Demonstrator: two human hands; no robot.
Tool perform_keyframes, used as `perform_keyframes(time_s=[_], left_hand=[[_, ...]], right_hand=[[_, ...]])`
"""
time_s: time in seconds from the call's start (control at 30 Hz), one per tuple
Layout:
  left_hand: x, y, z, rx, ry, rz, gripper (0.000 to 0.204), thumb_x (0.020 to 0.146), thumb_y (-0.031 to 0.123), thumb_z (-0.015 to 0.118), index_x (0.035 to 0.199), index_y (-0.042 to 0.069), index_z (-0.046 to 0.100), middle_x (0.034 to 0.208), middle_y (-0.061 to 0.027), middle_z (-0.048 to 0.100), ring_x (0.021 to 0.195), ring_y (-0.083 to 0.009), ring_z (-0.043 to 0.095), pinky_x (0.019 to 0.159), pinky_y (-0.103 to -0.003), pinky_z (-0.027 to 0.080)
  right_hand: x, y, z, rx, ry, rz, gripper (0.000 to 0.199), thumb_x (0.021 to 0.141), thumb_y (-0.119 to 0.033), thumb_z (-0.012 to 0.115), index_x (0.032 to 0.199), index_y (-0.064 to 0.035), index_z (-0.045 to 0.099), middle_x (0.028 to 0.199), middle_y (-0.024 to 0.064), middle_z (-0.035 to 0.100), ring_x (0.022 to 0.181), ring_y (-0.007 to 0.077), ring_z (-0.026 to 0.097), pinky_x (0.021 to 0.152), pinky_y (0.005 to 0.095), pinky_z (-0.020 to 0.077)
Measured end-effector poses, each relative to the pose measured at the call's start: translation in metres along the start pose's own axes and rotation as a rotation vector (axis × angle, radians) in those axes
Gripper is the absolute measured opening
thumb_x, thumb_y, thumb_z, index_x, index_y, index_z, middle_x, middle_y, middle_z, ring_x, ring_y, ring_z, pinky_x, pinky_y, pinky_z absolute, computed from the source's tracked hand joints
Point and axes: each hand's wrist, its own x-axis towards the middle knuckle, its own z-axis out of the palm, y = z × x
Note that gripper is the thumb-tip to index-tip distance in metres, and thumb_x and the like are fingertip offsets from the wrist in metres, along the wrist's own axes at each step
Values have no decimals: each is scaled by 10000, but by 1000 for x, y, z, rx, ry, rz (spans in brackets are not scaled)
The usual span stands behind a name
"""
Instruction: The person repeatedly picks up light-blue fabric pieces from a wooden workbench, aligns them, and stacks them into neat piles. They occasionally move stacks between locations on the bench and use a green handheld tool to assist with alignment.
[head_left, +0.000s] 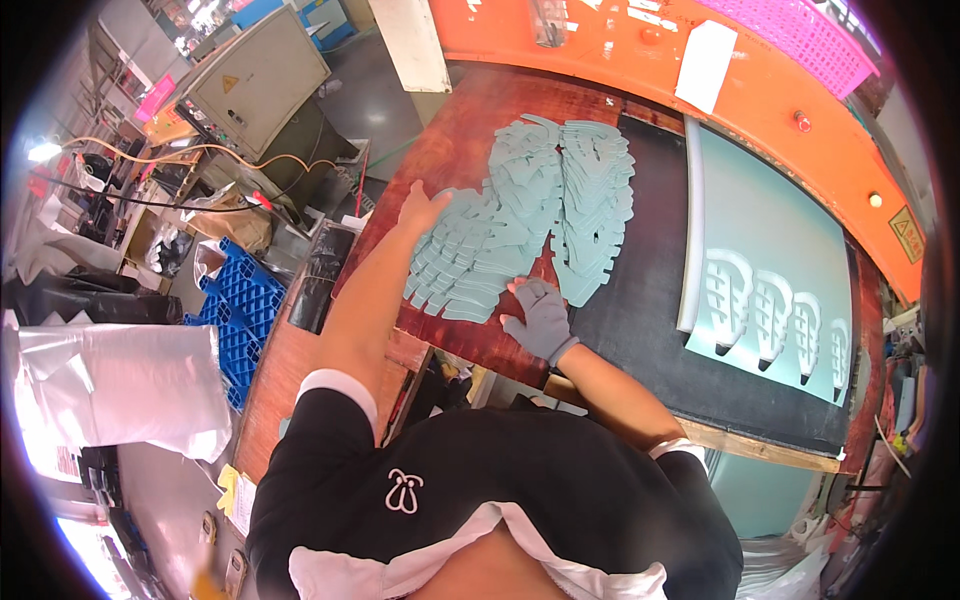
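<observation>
Several pale green, sole-shaped cut pieces [520, 225] lie fanned out in overlapping rows on a dark red worktable [470, 110]. My left hand [420, 207], bare, rests flat on the left edge of the fanned pieces. My right hand [540, 318], in a grey glove, presses on the near end of the pieces, fingers spread. To the right lies a pale green sheet [770, 230] on a black mat [650, 310], with sole-shaped holes cut along its near edge.
An orange machine frame [770, 110] curves behind the table, with a pink basket [800, 35] on top. A blue plastic pallet [240, 310], white bags [120, 385] and a grey cabinet [260, 85] stand on the left.
</observation>
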Motion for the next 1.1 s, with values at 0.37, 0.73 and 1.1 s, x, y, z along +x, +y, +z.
perform_keyframes(time_s=[0.37, 0.73, 1.1], left_hand=[[3, -14, -17, -188, -630, 184, 589, 774, 205, 734, 1275, -3, 503, 1185, -135, 598, 1049, -196, 579, 888, -338, 445], [0, 2, -41, -37, -830, 260, 559, 771, 296, 752, 1188, -10, 539, 1125, -163, 599, 1036, -262, 573, 874, -376, 451], [1, 6, -62, 48, -925, 276, 730, 684, 397, 795, 1174, -69, 519, 1210, -235, 546, 1107, -333, 547, 924, -399, 440]], right_hand=[[52, 8, -23, 237, 253, 260, 402, 798, -156, 659, 1154, -13, 536, 1159, 179, 556, 1065, 329, 540, 922, 396, 432], [68, -35, 12, -68, -96, 331, 494, 779, -366, 679, 1144, -43, 595, 1253, 151, 537, 1131, 347, 489, 959, 410, 409], [91, -51, 7, -221, -318, 602, 702, 746, -415, 732, 1271, -17, 489, 1185, 187, 546, 1097, 364, 523, 926, 420, 441]])
